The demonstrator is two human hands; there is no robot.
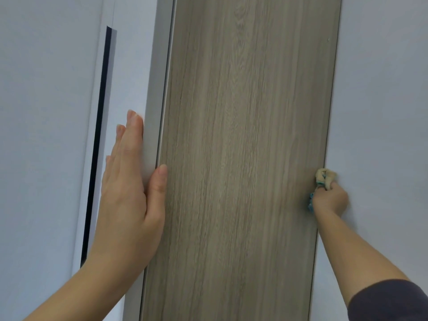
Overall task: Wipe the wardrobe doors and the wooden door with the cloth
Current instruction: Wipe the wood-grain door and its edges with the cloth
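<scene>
A tall grey-brown wooden panel (243, 158) fills the middle of the head view. My left hand (129, 193) lies flat with straight fingers on the white wardrobe door (46, 112), its thumb on the wooden panel's left edge. My right hand (330, 198) grips a bunched cream and blue cloth (324, 177) and holds it against the wooden panel's right edge, where wood meets the white surface (382, 112).
A narrow dark vertical gap or handle recess (99, 140) runs down the white wardrobe door, left of my left hand. A pale grey frame strip (157, 100) separates that door from the wooden panel. A dark sleeve (389, 300) covers my right upper arm.
</scene>
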